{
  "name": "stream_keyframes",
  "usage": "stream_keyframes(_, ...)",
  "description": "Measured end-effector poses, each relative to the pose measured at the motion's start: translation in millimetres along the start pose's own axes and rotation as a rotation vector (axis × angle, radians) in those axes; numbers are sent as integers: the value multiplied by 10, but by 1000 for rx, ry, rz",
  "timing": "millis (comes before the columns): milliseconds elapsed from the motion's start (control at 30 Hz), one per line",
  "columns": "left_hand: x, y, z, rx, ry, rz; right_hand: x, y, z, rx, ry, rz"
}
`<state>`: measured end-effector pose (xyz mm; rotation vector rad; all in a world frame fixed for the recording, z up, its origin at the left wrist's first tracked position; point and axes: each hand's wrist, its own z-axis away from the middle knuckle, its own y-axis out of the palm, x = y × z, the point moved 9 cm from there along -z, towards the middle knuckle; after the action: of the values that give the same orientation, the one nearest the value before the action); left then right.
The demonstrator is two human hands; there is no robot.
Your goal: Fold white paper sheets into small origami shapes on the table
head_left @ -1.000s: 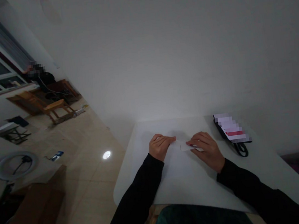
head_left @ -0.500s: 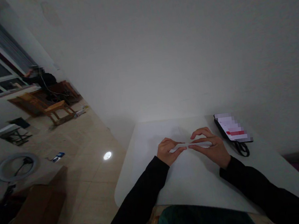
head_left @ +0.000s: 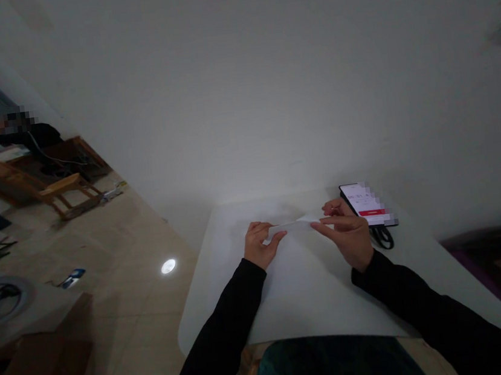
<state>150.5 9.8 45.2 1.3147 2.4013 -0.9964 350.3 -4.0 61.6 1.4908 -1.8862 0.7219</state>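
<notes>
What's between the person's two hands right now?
In the head view, a white paper strip spans from the left hand to the right hand.

I see a white paper strip (head_left: 292,227) over the pale grey desk (head_left: 226,288), black sleeves (head_left: 222,331), and, at two o'clock, a phone (head_left: 364,202) with a red bar on white.

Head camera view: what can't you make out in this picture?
In the head view:
Phone screen: pixelated, so its text is unreadable.
White paper strip: ends hidden by the left hand and right hand.
Distant seated person: head pixelated, body dim.
</notes>
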Motion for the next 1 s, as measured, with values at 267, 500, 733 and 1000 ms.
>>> stream_keyframes(267,409,30,133,-73,-517,344,-364,-125,-8,-162,200,-252)
stream_keyframes(500,321,343,305,-170,-814,769,-565,499,308,212,558,-370)
stream_keyframes(733,196,616,376,-91,-820,1020,-649,449,319,131,584,-357)
stream_keyframes(1000,253,587,307,-27,-885,1070,-652,535,356,319,691,-466)
